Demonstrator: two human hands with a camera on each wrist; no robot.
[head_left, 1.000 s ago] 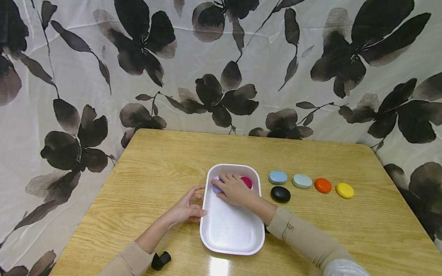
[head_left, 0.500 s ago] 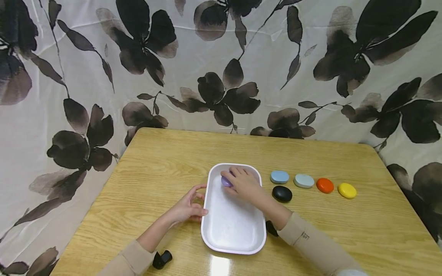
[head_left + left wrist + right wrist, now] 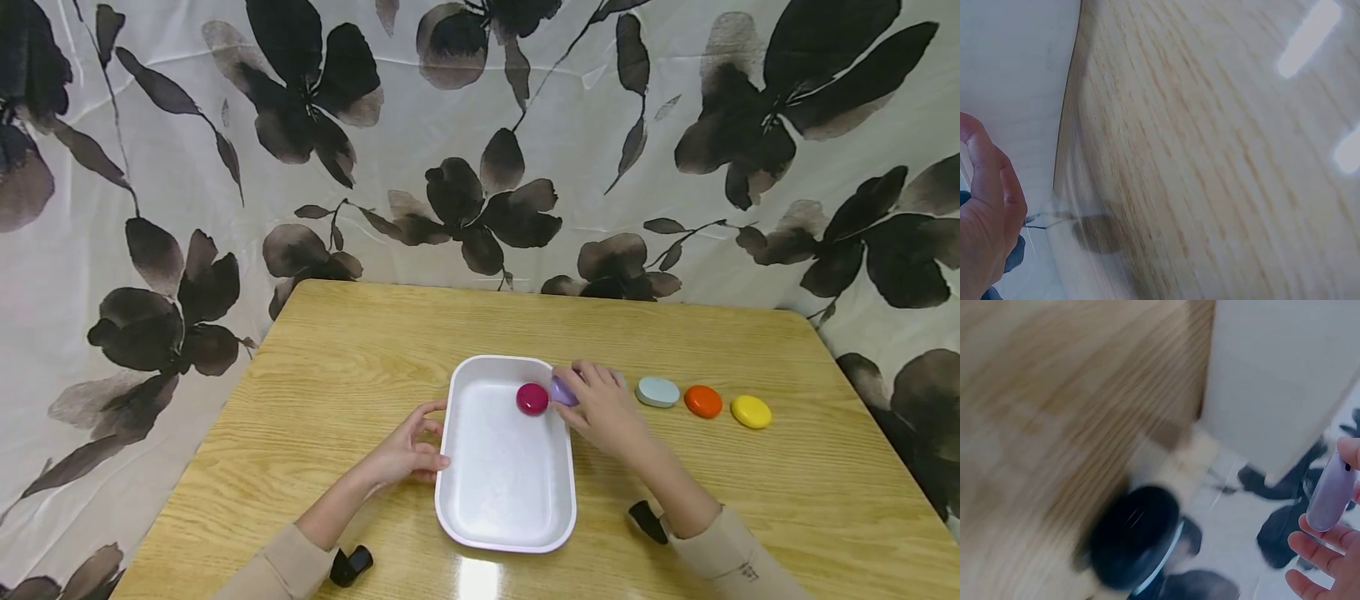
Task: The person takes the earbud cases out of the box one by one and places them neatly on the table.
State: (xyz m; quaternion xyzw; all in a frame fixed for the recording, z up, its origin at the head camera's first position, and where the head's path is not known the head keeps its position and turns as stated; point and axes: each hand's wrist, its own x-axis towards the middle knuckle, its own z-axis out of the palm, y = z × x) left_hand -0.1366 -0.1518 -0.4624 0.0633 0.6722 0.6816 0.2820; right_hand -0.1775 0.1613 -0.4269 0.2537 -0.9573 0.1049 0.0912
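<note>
My right hand (image 3: pixel 603 408) pinches a smooth purple pebble-like stone (image 3: pixel 565 391) over the right rim of the white tray (image 3: pixel 506 500). In the right wrist view the purple stone (image 3: pixel 1331 494) is tilted between thumb and fingers, off the table. A dark red round stone (image 3: pixel 532 399) lies inside the tray towards the back right. Against the tray's left wall rests my left hand (image 3: pixel 405 450), fingers loosely bent and thumb at the rim. In the left wrist view, that hand (image 3: pixel 988 206) touches the tray's outer side.
Right of the tray, a pale blue-green stone (image 3: pixel 657 392), an orange stone (image 3: pixel 703 402) and a yellow stone (image 3: pixel 752 412) lie in a row. A glossy black stone (image 3: pixel 1135 537) is hidden in the head view. A floral curtain (image 3: pixel 480 150) hangs behind the table (image 3: pixel 360 333).
My right hand has lifted the purple stone from the tray's back left and carried it right, to the right rim. The dark red stone is uncovered. My left hand has stayed at the tray.
</note>
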